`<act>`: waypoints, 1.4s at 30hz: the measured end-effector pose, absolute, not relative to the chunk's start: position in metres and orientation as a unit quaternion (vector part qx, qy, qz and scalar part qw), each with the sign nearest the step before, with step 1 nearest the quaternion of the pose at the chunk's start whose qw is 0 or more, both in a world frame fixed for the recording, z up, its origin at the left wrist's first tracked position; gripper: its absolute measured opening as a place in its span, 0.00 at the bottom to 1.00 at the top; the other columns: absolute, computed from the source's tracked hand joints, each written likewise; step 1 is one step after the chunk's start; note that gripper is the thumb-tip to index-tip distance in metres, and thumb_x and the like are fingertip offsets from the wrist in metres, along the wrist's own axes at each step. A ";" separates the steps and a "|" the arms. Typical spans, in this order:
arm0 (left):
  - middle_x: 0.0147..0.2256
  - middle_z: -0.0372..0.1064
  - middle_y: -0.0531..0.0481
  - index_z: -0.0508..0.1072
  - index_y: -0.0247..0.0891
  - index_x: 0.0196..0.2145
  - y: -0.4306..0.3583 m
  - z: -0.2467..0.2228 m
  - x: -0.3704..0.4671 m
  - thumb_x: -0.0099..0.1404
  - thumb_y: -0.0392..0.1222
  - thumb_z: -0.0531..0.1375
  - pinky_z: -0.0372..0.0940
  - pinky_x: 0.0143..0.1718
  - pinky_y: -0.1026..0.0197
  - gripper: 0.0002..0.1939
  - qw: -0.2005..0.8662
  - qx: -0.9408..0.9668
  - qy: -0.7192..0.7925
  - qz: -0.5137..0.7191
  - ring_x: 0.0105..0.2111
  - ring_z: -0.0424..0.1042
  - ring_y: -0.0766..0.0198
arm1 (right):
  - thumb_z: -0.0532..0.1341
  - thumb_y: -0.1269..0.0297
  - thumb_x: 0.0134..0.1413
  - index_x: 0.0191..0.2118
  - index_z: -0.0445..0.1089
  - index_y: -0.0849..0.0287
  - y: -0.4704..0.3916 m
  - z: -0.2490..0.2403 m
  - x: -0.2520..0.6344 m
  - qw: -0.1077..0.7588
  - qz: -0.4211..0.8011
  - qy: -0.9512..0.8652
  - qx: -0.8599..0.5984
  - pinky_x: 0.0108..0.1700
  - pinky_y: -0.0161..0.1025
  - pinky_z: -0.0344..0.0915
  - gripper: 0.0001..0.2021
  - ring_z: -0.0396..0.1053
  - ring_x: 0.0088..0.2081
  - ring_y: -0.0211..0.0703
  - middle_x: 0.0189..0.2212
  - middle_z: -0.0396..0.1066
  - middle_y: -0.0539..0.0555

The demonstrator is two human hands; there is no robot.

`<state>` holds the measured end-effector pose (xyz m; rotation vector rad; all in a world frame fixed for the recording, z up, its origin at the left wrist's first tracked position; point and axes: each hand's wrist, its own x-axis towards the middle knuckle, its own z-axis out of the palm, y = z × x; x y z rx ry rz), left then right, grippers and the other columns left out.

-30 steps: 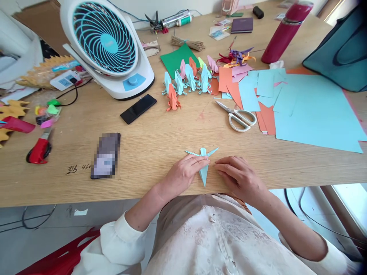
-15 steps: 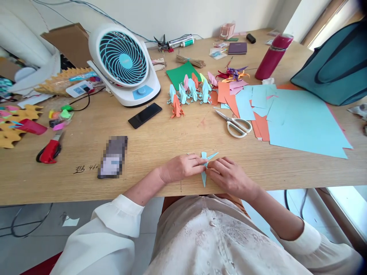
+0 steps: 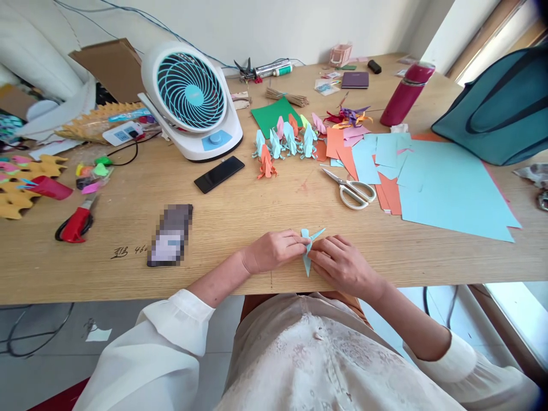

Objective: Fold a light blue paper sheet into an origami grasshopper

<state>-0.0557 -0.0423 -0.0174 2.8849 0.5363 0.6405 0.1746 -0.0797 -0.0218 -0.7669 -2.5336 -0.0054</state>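
Near the table's front edge, a light-blue folded paper piece [image 3: 307, 265] with narrow pointed arms lies between my hands. My left hand [image 3: 278, 249] grips it from the left, fingers pressed together near its middle. From the right, my right hand [image 3: 342, 264] pinches the same piece with bent fingers. The fingertips cover part of its centre. Beyond my hands stand several small folded paper figures: an orange one [image 3: 266, 162] in front and light-blue ones [image 3: 290, 138] behind, with pink among them.
White-handled scissors [image 3: 351, 189] lie beyond my right hand, beside blue paper sheets [image 3: 449, 188]. To the left are a black phone [image 3: 219, 174], a blurred phone-like object [image 3: 170, 235], red-handled scissors [image 3: 76, 224] and a white fan [image 3: 192, 103]. A red bottle [image 3: 406, 94] and teal bag [image 3: 492, 108] stand right.
The lower point of the folded paper has swung slightly right. Both hands stay on it with small finger movements. The whole view has shifted a little.
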 end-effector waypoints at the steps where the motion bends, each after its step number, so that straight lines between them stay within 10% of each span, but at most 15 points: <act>1: 0.48 0.76 0.42 0.74 0.36 0.43 -0.042 -0.017 -0.056 0.73 0.33 0.51 0.72 0.51 0.57 0.12 0.092 0.954 0.182 0.218 0.51 0.74 0.60 | 0.54 0.72 0.65 0.38 0.69 0.59 -0.080 -0.021 0.172 0.253 0.006 -0.922 -0.292 0.41 0.42 0.62 0.07 0.67 0.36 0.44 0.35 0.71 0.57; 13: 0.39 0.75 0.46 0.73 0.36 0.40 -0.039 -0.022 -0.054 0.72 0.38 0.55 0.67 0.47 0.59 0.07 0.254 0.902 0.244 0.248 0.42 0.74 0.61 | 0.56 0.77 0.58 0.38 0.66 0.56 -0.076 -0.008 0.159 0.328 0.256 -0.825 -0.381 0.38 0.37 0.66 0.08 0.70 0.35 0.40 0.35 0.68 0.52; 42: 0.40 0.78 0.44 0.72 0.34 0.36 -0.041 -0.026 -0.049 0.72 0.30 0.52 0.72 0.47 0.60 0.10 -0.014 0.956 0.154 0.250 0.45 0.76 0.61 | 0.50 0.74 0.68 0.36 0.67 0.62 -0.081 -0.022 0.171 0.211 -0.025 -0.921 -0.326 0.35 0.38 0.59 0.11 0.61 0.31 0.42 0.32 0.65 0.55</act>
